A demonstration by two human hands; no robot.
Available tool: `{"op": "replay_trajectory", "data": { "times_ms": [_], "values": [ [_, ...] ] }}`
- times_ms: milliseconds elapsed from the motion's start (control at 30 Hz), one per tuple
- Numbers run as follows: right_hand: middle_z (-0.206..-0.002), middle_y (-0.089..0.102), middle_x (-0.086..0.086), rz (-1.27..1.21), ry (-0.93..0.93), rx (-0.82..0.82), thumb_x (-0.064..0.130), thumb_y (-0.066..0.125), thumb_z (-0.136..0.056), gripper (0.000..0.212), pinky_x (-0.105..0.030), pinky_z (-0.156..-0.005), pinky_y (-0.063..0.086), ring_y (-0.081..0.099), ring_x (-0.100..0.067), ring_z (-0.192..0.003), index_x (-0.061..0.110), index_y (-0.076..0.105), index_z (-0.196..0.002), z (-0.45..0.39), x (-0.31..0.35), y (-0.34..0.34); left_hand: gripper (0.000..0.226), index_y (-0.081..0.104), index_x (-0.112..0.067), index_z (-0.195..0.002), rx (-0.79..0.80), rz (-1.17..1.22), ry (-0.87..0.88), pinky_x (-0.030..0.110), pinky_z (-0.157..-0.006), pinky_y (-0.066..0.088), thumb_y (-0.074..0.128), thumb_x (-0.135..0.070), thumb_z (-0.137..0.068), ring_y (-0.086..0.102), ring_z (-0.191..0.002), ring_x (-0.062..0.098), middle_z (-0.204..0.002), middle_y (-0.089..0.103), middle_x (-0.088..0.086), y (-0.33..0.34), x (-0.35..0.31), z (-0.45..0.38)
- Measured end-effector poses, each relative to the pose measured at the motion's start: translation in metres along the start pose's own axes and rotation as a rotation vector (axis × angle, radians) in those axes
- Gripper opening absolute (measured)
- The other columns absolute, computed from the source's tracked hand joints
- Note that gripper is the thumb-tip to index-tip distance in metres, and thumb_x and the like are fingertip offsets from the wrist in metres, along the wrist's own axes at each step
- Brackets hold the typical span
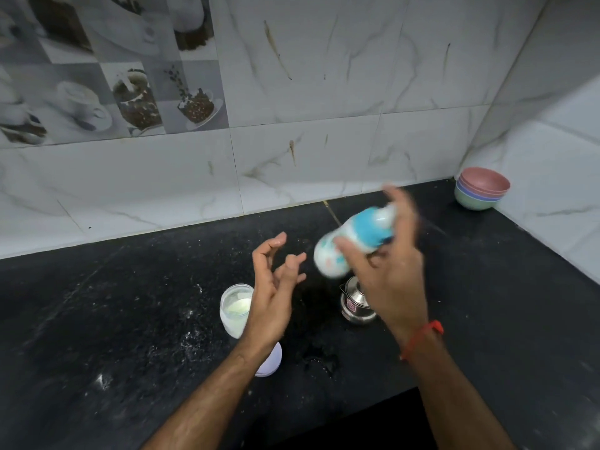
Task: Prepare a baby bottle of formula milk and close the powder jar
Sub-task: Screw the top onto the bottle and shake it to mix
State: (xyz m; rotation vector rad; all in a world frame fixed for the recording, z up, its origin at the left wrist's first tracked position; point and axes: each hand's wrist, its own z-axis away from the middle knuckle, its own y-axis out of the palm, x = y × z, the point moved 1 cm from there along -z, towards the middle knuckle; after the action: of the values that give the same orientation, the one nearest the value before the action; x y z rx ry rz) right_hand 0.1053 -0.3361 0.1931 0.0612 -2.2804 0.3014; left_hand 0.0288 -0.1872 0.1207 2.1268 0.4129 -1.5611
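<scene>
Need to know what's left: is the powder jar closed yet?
Open. The powder jar shows a bare mouth with powder inside; its lid lies beside it.

My right hand (389,271) grips the baby bottle (352,240), tilted and blurred, above a steel cup (355,303) on the black counter (130,319). My left hand (276,287) hangs empty, fingers loosely curled, over the uncapped powder jar (235,308).

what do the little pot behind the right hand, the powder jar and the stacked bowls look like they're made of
Small pot: polished steel, judging by its mirror-like silver shine.
Powder jar: frosted translucent plastic, or possibly glass; the pale powder shows through its cloudy wall.
Stacked bowls: matte plastic, or a similar composite, in dull pastel pink, blue and green with no glare.
</scene>
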Motion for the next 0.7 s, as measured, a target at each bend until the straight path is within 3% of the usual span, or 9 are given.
{"op": "replay_trajectory", "data": {
  "times_ms": [67, 200, 267, 333, 400, 467, 533, 600, 700],
  "values": [
    [-0.124, 0.063, 0.012, 0.015, 0.129, 0.129, 0.020, 0.086, -0.082, 0.086, -0.041, -0.096, 0.060, 0.069, -0.016, -0.110, 0.034, 0.036, -0.151, 0.006, -0.011, 0.001, 0.024, 0.050, -0.040, -0.125, -0.033, -0.021, -0.012, 0.047, -0.101, 0.058, 0.049, -0.048, -0.103, 0.067, -0.125, 0.016, -0.155, 0.043, -0.010, -0.002, 0.002, -0.003],
    [-0.134, 0.053, 0.025, -0.064, -0.053, -0.194, 0.003, 0.084, -0.082, 0.084, -0.029, -0.095, 0.058, 0.067, -0.017, -0.116, 0.018, 0.034, -0.148, 0.009, -0.004, -0.002, 0.025, 0.056, -0.037, -0.122, -0.057, -0.027, -0.012, 0.048, -0.094, 0.061, 0.047, -0.047, -0.101, 0.071, -0.118, 0.020, -0.148, 0.051, -0.011, -0.008, 0.002, -0.009],
    [-0.137, 0.053, 0.017, 0.041, -0.054, -0.095, 0.009, 0.085, -0.081, 0.080, -0.027, -0.100, 0.055, 0.061, -0.008, -0.121, 0.016, 0.039, -0.146, 0.009, -0.015, 0.001, 0.025, 0.056, -0.033, -0.123, -0.068, -0.047, -0.022, 0.047, -0.092, 0.062, 0.045, -0.043, -0.103, 0.071, -0.117, 0.021, -0.145, 0.053, -0.012, -0.007, 0.003, -0.007],
    [-0.135, 0.058, 0.012, 0.092, 0.097, 0.085, 0.020, 0.086, -0.081, 0.081, -0.037, -0.100, 0.058, 0.063, -0.010, -0.121, 0.026, 0.041, -0.149, 0.014, -0.019, 0.003, 0.022, 0.056, -0.034, -0.123, -0.070, -0.060, -0.029, 0.043, -0.091, 0.062, 0.044, -0.042, -0.106, 0.071, -0.116, 0.020, -0.145, 0.053, -0.011, -0.007, 0.004, -0.004],
    [-0.133, 0.056, 0.025, 0.050, 0.042, -0.055, 0.016, 0.086, -0.081, 0.081, -0.033, -0.096, 0.060, 0.066, -0.008, -0.116, 0.023, 0.041, -0.147, 0.016, -0.007, 0.002, 0.023, 0.058, -0.034, -0.122, -0.056, -0.065, -0.015, 0.040, -0.089, 0.063, 0.045, -0.043, -0.105, 0.071, -0.116, 0.020, -0.145, 0.054, -0.010, -0.007, 0.002, -0.004],
    [-0.136, 0.052, 0.026, -0.027, -0.091, -0.187, 0.005, 0.085, -0.080, 0.080, -0.028, -0.097, 0.057, 0.066, -0.011, -0.118, 0.015, 0.037, -0.144, 0.017, -0.001, 0.000, 0.026, 0.058, -0.031, -0.122, -0.063, -0.062, -0.049, 0.042, -0.088, 0.063, 0.044, -0.045, -0.105, 0.072, -0.115, 0.021, -0.142, 0.057, -0.009, -0.006, 0.002, -0.005],
    [-0.136, 0.051, 0.028, -0.002, -0.046, -0.059, 0.010, 0.085, -0.081, 0.079, -0.030, -0.102, 0.055, 0.063, -0.008, -0.121, 0.022, 0.039, -0.144, 0.013, -0.004, 0.003, 0.031, 0.060, -0.026, -0.121, -0.064, -0.051, -0.093, 0.044, -0.083, 0.063, 0.044, -0.045, -0.102, 0.073, -0.112, 0.026, -0.138, 0.062, -0.006, -0.004, 0.001, -0.004],
    [-0.137, 0.054, 0.025, 0.043, 0.071, 0.228, 0.021, 0.085, -0.083, 0.079, -0.040, -0.104, 0.055, 0.062, -0.011, -0.123, 0.037, 0.041, -0.146, 0.014, -0.013, 0.007, 0.040, 0.063, -0.022, -0.121, -0.004, -0.059, -0.141, 0.042, -0.072, 0.062, 0.040, -0.051, -0.104, 0.074, -0.105, 0.032, -0.130, 0.069, 0.000, -0.004, 0.000, -0.002],
    [-0.139, 0.059, 0.004, 0.015, 0.103, 0.295, 0.023, 0.082, -0.086, 0.082, -0.044, -0.097, 0.059, 0.066, -0.017, -0.120, 0.046, 0.034, -0.148, 0.018, -0.016, 0.005, 0.061, 0.067, -0.020, -0.126, 0.197, -0.053, -0.333, 0.037, -0.056, 0.054, 0.031, -0.064, -0.104, 0.076, -0.091, 0.035, -0.111, 0.078, 0.013, -0.002, -0.005, -0.004]
  ]
}}
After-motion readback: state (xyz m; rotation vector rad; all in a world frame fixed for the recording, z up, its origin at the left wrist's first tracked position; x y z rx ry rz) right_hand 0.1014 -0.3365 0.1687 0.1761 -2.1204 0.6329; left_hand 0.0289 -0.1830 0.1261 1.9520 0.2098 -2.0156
